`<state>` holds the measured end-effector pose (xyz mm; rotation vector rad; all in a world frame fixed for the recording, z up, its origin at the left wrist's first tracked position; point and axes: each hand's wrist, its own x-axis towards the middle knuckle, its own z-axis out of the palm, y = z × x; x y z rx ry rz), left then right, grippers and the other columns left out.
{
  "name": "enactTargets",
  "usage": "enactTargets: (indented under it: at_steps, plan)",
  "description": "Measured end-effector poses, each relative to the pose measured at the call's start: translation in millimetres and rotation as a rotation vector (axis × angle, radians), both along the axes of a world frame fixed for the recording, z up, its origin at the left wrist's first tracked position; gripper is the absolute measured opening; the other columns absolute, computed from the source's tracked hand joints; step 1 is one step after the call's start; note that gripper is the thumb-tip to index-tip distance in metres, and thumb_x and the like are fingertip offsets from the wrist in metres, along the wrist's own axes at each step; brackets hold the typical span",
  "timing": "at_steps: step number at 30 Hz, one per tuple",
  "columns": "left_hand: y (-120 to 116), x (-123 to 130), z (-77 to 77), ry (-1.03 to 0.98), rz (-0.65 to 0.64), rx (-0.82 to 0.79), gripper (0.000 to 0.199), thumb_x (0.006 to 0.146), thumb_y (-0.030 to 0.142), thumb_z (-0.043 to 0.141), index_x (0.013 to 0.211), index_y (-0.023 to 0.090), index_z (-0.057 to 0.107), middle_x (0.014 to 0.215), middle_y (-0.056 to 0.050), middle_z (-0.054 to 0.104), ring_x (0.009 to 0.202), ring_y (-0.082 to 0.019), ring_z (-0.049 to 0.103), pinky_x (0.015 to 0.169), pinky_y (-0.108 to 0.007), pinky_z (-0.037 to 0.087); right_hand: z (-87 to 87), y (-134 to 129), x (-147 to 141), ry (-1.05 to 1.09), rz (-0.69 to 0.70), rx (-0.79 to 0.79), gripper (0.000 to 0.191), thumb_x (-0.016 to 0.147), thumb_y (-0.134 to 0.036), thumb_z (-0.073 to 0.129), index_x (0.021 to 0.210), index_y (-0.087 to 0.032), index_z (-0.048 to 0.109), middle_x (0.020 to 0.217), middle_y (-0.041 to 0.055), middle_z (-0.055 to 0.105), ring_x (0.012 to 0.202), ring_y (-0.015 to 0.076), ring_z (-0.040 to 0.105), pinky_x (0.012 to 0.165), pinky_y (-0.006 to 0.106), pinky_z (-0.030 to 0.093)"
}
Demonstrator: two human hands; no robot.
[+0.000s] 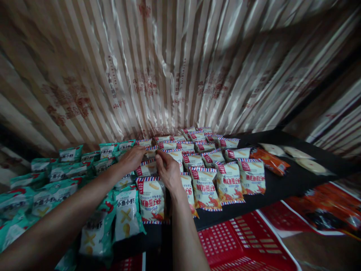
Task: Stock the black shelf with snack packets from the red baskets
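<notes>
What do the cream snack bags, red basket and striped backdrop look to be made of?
Cream snack bags: thin printed plastic film, probably; crinkled and puffed, with flat striped ends.
Red basket: likely hard molded plastic, by its even perforations and smooth colour.
Striped backdrop: thin, faintly glossy sheeting in folds; plastic or satiny cloth, the picture leaves open.

Rear packets [199, 135] are partly hidden by those in front; the basket [239, 241] is cut off below.

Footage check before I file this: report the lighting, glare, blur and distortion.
Head view: dim, with bright sheen on the striped backdrop and shadow at its upper right; head view: teal bags at far left look soft; head view: wide-angle stretch toward the edges.
</notes>
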<state>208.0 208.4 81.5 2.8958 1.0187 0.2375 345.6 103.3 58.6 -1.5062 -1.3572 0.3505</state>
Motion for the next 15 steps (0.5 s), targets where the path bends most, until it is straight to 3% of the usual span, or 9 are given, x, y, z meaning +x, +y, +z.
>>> enactTargets:
  at_steps: [5, 9, 15]
  plan:
    - [8, 7, 6.5, 0.094, 0.059, 0.116, 0.032, 0.082, 0.010, 0.039, 0.102, 0.017, 0.064, 0.109, -0.009, 0.064, 0.114, -0.021, 0.048, 0.098, -0.034, 0.036, -4.0, 3, -2, -0.019, -0.016, 0.032, 0.033, 0.089, -0.033, 0.043, 0.108, -0.016, 0.063, 0.106, 0.0090, 0.068, 0.097, 0.0183, 0.062, 0.087, 0.028, 0.047]
    - [16, 12, 5.3, 0.216, 0.188, 0.065, 0.030, 0.084, 0.018, 0.041, 0.104, 0.020, 0.064, 0.103, -0.010, 0.067, 0.102, -0.023, 0.058, 0.090, -0.037, 0.040, -7.8, 4, 0, -0.013, -0.020, 0.045, 0.032, 0.089, -0.034, 0.043, 0.106, -0.016, 0.065, 0.103, 0.0091, 0.069, 0.095, 0.0195, 0.063, 0.084, 0.030, 0.048]
    - [27, 13, 1.7, 0.238, 0.227, 0.012, 0.026, 0.083, 0.024, 0.046, 0.099, 0.023, 0.066, 0.099, -0.008, 0.069, 0.099, -0.023, 0.060, 0.089, -0.036, 0.039, -6.6, 4, 0, -0.001, -0.025, 0.058, 0.030, 0.088, -0.033, 0.045, 0.104, -0.019, 0.066, 0.101, 0.0079, 0.070, 0.094, 0.0200, 0.064, 0.084, 0.031, 0.049]
